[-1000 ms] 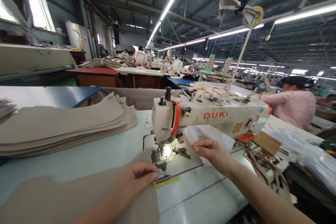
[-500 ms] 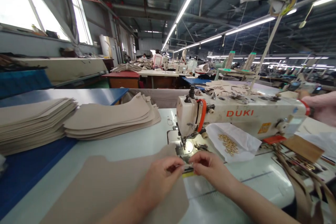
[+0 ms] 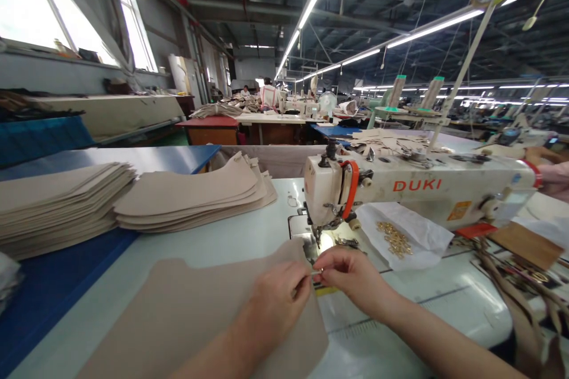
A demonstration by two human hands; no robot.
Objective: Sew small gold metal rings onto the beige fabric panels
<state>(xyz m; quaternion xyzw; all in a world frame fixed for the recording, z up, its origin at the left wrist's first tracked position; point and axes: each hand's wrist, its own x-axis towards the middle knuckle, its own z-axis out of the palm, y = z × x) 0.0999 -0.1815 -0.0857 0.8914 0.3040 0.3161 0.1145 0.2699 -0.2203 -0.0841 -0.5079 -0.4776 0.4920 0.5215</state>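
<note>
My left hand rests over a large flat beige fabric panel, its thumb and forefinger pinched on a short pale strip. Right beside it, my right hand pinches a small shiny metal piece at that strip; whether the strip passes through it is too small to tell. Both hands are just in front of the needle area of a white sewing machine. Behind my right hand, several small gold metal pieces lie on a white sheet.
Stacks of beige panels lie to the left. Brown straps and a wooden block are at the right. A thread stand rises behind the machine. Part of another person's arm shows at the far right.
My hands have come closer together, and the shiny metal piece now shows at my right fingertips. My left fingers have closed more tightly. The view has shifted slightly left.
</note>
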